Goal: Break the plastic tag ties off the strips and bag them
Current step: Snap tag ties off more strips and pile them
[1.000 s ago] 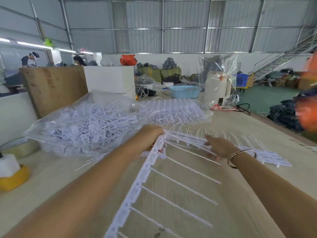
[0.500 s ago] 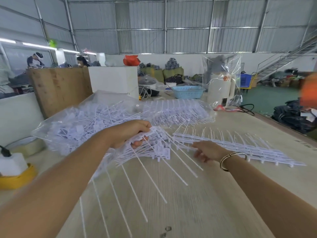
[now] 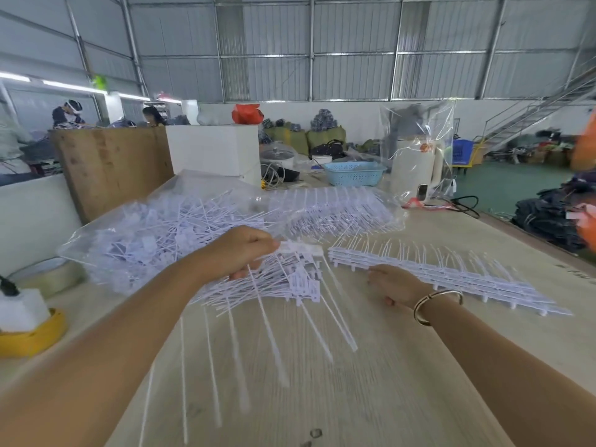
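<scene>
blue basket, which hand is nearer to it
Right. The right hand rests by the strips, roughly below the blue basket; the left hand is farther left, gripping a bunch of ties.

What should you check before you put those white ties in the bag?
1. Left hand grips the bunch of ties: ok.
2. Ties fully snapped off their strip: cannot tell, too blurred.
3. Clear bag lies close beside the left hand: ok.
4. Bag mouth open toward the hand: cannot tell.
5. Right hand empty, resting by the stack of strips: ok.
6. Table in front bare for dropped ties: ok.
</scene>
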Demonstrator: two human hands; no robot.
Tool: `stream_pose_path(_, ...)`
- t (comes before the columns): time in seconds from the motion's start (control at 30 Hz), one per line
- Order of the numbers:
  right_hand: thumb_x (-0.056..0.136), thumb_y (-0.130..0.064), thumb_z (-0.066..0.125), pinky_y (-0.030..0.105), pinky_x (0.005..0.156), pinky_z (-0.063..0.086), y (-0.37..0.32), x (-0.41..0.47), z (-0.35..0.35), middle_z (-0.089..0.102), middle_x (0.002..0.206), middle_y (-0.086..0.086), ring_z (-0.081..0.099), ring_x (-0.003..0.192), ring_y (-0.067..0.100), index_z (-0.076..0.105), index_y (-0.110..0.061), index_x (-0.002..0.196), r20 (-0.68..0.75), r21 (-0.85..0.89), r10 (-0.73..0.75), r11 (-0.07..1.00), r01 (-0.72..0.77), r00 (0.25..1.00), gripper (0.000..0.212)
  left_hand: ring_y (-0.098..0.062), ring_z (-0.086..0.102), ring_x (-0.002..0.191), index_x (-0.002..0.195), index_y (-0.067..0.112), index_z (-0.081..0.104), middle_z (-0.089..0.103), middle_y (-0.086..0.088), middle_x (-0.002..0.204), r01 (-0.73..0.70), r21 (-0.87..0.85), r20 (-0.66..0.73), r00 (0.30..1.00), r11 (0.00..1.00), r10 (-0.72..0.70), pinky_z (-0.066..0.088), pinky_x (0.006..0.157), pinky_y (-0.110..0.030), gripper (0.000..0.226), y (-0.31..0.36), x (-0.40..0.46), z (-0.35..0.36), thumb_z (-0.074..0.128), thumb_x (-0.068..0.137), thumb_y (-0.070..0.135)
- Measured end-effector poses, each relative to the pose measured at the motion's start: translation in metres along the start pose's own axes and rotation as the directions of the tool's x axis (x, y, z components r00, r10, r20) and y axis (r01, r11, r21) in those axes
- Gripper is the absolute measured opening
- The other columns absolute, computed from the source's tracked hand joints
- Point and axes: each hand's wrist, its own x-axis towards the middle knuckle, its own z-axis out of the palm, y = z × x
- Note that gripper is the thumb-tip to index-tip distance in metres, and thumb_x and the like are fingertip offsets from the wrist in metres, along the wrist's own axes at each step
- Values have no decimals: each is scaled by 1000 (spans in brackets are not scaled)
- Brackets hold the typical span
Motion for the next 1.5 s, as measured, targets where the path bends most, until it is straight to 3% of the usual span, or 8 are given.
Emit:
stream_pose_path(0.17, 97, -43, 35, 25, 60, 37, -1, -3, -4, 61, 68, -1, 48, 57, 11, 68, -16, 97, -170, 90, -28, 995, 44, 985, 43, -4, 34, 36, 52, 25, 49, 36, 11, 44, -35, 30, 149, 988, 999, 30, 29, 39, -20, 44, -1, -7, 5, 52, 95, 22)
stream_pose_path(0.33, 96, -46, 37, 15, 52, 38, -23, -23, 18, 65, 72, -7, 52, 53, 3, 70, -24, 78, 6, 174, -159, 972, 156, 987, 43, -4, 35, 42, 56, 20, 45, 36, 11, 49, -110, 176, 173, 982, 978, 80, 33, 44, -19, 39, -12, -7, 48, 54, 94, 21)
stream_pose_path(0.5, 94, -2, 45, 23, 92, 37, -28, -37, 16, 59, 118, 10, 56, 108, 20, 61, -5, 109, 202, 75, -192, 981, 180, 960, 22, -13, 36, 49, 55, 19, 38, 37, 5, 51, -187, 480, 121, 982, 857, 146, 33, 56, -30, 43, -29, -13, 66, 52, 92, 36)
stream_pose_path(0.67, 90, -14, 55, 17, 74, 39, -19, -46, 14, 61, 75, -4, 54, 75, 9, 65, -20, 78, 308, 143, -303, 952, 271, 902, 17, -12, 46, 58, 63, 21, 43, 48, 7, 60, -130, 688, 4, 985, 714, 175, 36, 57, -26, 36, -31, -22, 71, 47, 90, 44)
stream_pose_path(0.83, 90, -20, 57, 23, 66, 39, -14, -46, 24, 57, 58, -7, 50, 57, 7, 67, -19, 78, 250, 243, -406, 905, 349, 879, 15, -12, 56, 83, 100, 28, 49, 60, 12, 95, -189, 594, 55, 979, 782, 195, 44, 68, -30, 28, -4, -15, 103, 46, 88, 53)
stream_pose_path(1.0, 84, -14, 66, 21, 70, 42, -12, -48, 28, 61, 78, -5, 53, 71, 8, 60, -24, 90, 162, 338, -453, 860, 382, 877, 13, -13, 47, 58, 90, 26, 50, 52, 7, 64, -158, 421, -85, 973, 893, 213, 34, 56, -29, 6, -7, -6, 115, 46, 95, 29)
stream_pose_path(1.27, 79, -41, 64, 20, 75, 30, -27, -51, 35, 63, 79, -19, 49, 60, -3, 56, -32, 92, 1, -426, -678, 664, 614, 735, 17, -4, 41, 48, 81, 32, 49, 50, 8, 58, -135, 301, -137, 974, 944, 183, 33, 52, -28, 15, -29, -10, 112, 44, 95, 30)
stream_pose_path(1.5, 85, -41, 60, 31, 83, 35, -25, -47, 47, 69, 85, -9, 64, 71, 15, 63, -24, 93, -48, -666, -793, 479, 573, 608, 19, -5, 50, 63, 89, 31, 54, 54, 11, 68, -87, 299, -112, 986, 950, 125, 39, 60, -28, 15, -35, -11, 108, 49, 92, 44)
